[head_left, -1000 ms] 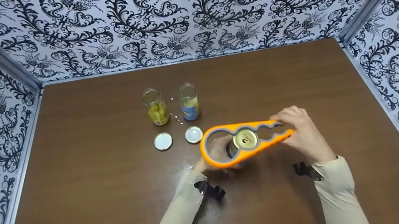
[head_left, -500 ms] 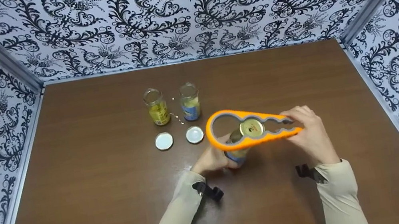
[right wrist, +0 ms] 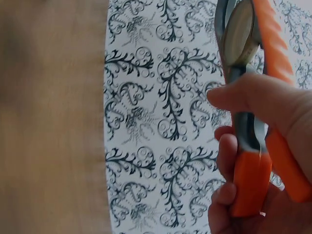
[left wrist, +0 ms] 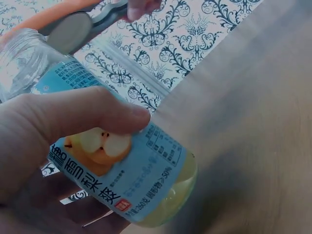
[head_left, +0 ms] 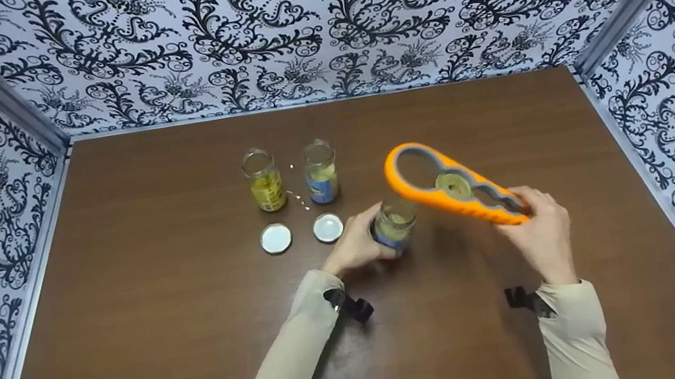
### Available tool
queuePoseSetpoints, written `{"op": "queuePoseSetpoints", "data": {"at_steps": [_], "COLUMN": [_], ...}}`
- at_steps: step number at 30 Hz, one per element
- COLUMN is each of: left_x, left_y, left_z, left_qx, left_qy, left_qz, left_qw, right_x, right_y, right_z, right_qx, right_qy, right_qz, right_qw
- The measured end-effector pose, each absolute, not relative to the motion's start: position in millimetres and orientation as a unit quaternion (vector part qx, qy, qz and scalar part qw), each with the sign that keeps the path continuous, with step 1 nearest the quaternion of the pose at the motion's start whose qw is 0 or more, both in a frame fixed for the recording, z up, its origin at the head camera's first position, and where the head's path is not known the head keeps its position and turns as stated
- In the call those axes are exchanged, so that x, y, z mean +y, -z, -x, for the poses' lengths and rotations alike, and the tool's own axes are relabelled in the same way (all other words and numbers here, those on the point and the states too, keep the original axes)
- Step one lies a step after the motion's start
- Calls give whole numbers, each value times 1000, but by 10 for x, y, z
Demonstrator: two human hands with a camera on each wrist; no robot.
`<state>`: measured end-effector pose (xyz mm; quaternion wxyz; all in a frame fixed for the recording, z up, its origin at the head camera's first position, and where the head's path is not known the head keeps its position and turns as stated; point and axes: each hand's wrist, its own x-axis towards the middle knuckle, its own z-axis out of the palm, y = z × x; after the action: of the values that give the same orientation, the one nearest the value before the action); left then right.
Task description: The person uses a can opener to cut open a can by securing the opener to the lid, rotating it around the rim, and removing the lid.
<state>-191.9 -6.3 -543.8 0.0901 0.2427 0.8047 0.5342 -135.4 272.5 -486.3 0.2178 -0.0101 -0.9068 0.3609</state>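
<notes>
My left hand (head_left: pixel 357 244) grips a glass jar (head_left: pixel 396 226) with a blue pear label, its mouth uncovered and its body tilted. In the left wrist view the thumb lies across the label of the jar (left wrist: pixel 122 165), and pale liquid shows at its base. My right hand (head_left: pixel 544 234) holds an orange and grey jar opener (head_left: pixel 427 195) by its handle end, up and to the right of the jar. A gold metal lid (head_left: pixel 453 186) sits caught in one of the opener's notches. The right wrist view shows fingers curled round the orange handles (right wrist: pixel 251 183), with the lid (right wrist: pixel 240 34) beyond the thumb.
Two uncovered jars stand farther back on the brown table (head_left: pixel 195 323): one with a yellow label (head_left: pixel 268 191), one with a blue label (head_left: pixel 322 182). Two white lids lie before them, a left lid (head_left: pixel 276 238) and a right lid (head_left: pixel 328 227). Small white drops lie between the jars.
The gold lid has come off the jar and moved up and right with the opener. My left hand still holds the jar, now uncovered and tilted.
</notes>
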Motion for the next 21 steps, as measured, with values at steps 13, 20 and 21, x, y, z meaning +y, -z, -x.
{"op": "queuePoseSetpoints", "data": {"at_steps": [13, 20, 21], "left_x": [28, 88, 93], "left_y": [5441, 5444, 5453], "left_z": [2158, 2303, 2321], "left_qx": [838, 839, 840], "left_qy": [-514, -521, -521], "left_qz": [-174, -141, -140], "left_qw": [59, 62, 61], "right_x": [2922, 2980, 2985], "right_y": [5051, 5143, 5154], "right_z": [1235, 1149, 1142], "right_qx": [-927, -924, -924], "right_qy": [-315, -323, -324], "right_qz": [97, 122, 126], "right_qw": [178, 164, 162]}}
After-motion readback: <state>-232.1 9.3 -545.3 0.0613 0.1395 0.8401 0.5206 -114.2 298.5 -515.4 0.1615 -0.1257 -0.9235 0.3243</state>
